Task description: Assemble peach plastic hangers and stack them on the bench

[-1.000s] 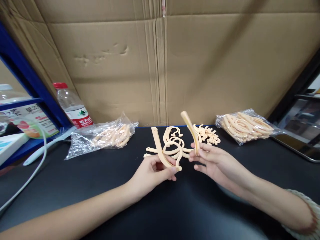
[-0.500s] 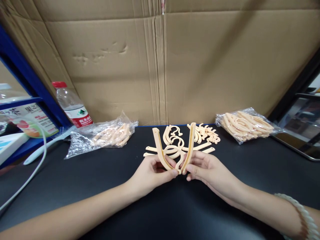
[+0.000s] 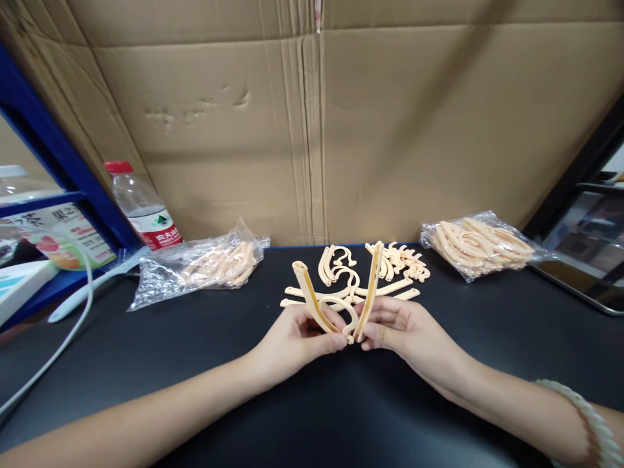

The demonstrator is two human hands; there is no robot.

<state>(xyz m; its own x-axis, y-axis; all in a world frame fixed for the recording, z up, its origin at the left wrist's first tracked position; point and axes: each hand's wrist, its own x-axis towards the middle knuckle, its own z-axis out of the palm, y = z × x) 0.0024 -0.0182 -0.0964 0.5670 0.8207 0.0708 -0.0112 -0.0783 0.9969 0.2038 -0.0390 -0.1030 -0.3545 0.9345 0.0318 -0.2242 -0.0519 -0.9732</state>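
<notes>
My left hand (image 3: 296,341) is closed on a cream plastic hanger arm (image 3: 308,289), a curved strip with a hollow channel and a hole at its upper end. A cream hanger hook (image 3: 355,316) rises from the same spot, its lower end by my left fingertips. My right hand (image 3: 409,328) pinches a second hanger arm (image 3: 372,286), nearly upright. The lower ends of both arms come close together at the hook's foot, forming a V. Fingers hide part of the joint, so I cannot tell whether they are linked. Behind them, more hooks and hanger arms (image 3: 402,284) lie on the black table.
A clear bag of hanger parts (image 3: 219,263) lies at left, and a fuller bag (image 3: 480,247) at right. Small curved pieces (image 3: 407,260) are piled at the back. A red-capped bottle (image 3: 146,214), a pale-blue brush (image 3: 92,292) and a white cable (image 3: 73,338) occupy the left side.
The hook has tipped lower toward me. The left hanger arm's upper end has dropped slightly and swung left, while the right one has turned a little. Both hands keep nearly the same place.
</notes>
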